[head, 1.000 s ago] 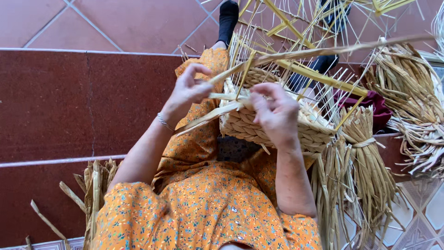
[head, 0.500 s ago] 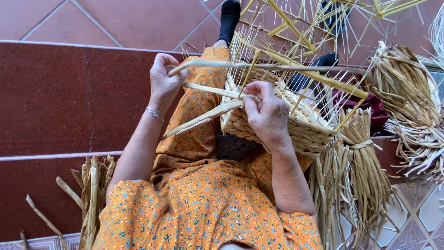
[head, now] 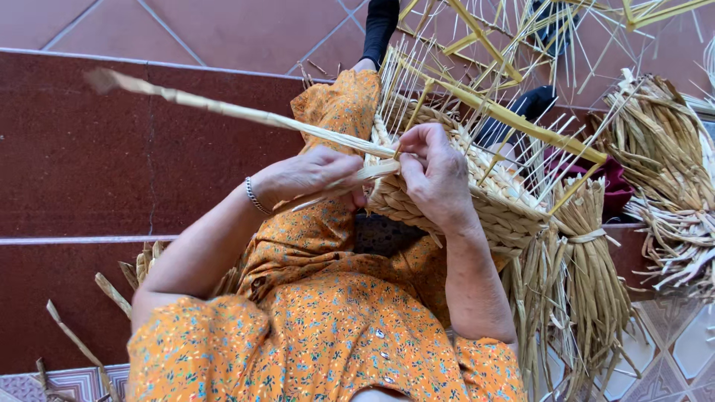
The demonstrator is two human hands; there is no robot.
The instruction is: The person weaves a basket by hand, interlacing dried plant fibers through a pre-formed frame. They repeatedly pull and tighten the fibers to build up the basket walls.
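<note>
Your count: two hands, one basket, one long strand, several bundles.

You have two hands in view, your left hand [head: 313, 177] and your right hand [head: 436, 175], with one bracelet [head: 255, 197] on the left wrist. There is one half-woven basket [head: 477, 205] on your lap, and one long flat straw strand [head: 223, 110] stretches out to your left. The thin upright stakes [head: 462, 82] that rise from the basket are too many and too crossed to count. You can see one tied straw bundle [head: 592, 275] just beside the basket, one more heap of straw [head: 663, 149] further right, and one loose clump of straw [head: 141, 268] by your left elbow. Two dark feet [head: 380, 26] show beyond the basket.
</note>
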